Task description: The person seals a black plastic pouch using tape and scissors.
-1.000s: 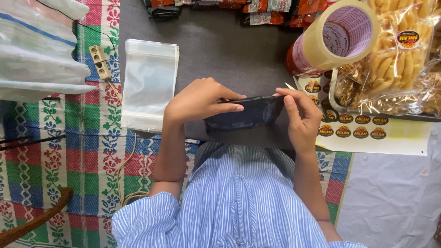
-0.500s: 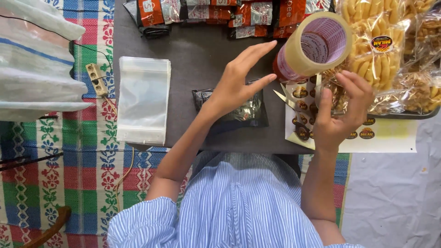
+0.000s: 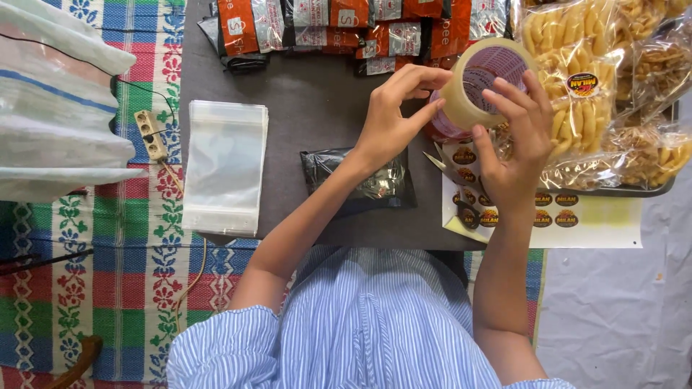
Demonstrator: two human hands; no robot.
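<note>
The left hand (image 3: 393, 119) and forearm cover the right part of the dark pouch (image 3: 357, 180), and its contents cannot be told. The right hand (image 3: 515, 148) hides part of the sticker sheet (image 3: 569, 216) and the near side of the tape roll (image 3: 479, 83), whose loose end cannot be made out. The red packets (image 3: 339, 29) and snack bags (image 3: 620, 86) are cut off by the top and right edges. The white sacks (image 3: 58, 122) run off the left edge.
</note>
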